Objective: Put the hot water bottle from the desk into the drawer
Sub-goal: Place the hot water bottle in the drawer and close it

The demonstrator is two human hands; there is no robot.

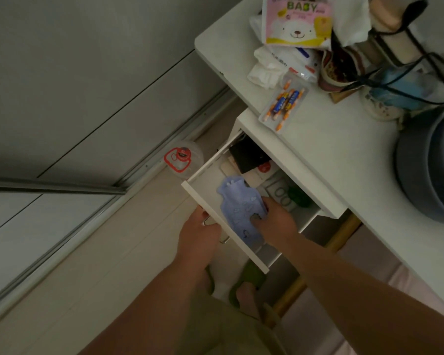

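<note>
The white drawer under the desk stands pulled out. A pale blue hot water bottle lies inside it along the front panel, its neck pointing toward the drawer's far end. My right hand rests on the bottle's lower part, fingers curled onto it. My left hand is closed around the metal drawer handle on the outside of the front panel.
The drawer also holds a black pouch, cards and a green object. On the desk lie a battery pack, a pink baby packet, cables and a grey round bin. A lidded plastic container sits on the floor.
</note>
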